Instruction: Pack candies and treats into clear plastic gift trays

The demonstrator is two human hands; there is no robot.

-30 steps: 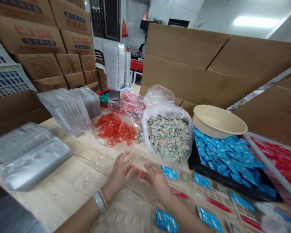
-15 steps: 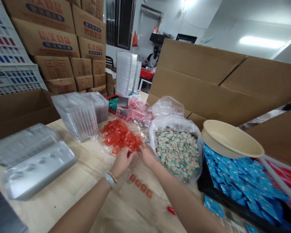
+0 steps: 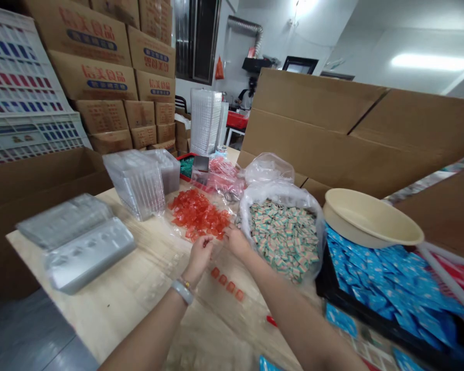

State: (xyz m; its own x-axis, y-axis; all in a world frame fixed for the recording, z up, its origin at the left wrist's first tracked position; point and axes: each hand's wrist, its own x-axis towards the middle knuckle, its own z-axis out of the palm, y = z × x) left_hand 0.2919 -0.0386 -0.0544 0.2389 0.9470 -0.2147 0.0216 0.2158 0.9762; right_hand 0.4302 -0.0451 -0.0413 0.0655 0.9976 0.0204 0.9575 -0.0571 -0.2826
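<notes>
Hands: two, left hand and right hand, at the near edge of one red candy pile
Fingers: both sets pinched together; anything held is too small to tell
Row: four red candies, just below the pile

The open clear plastic bag of striped wrapped sweets is serving as the reference point, standing on the pale wooden table. A round beige plastic basin is resting to its right, on blue foil sachets in a black rectangular tray. Loose red wrapped sweets are lying to its left, with a stack of clear plastic trays standing farther left. Large brown cardboard sheets are standing behind it.
</notes>
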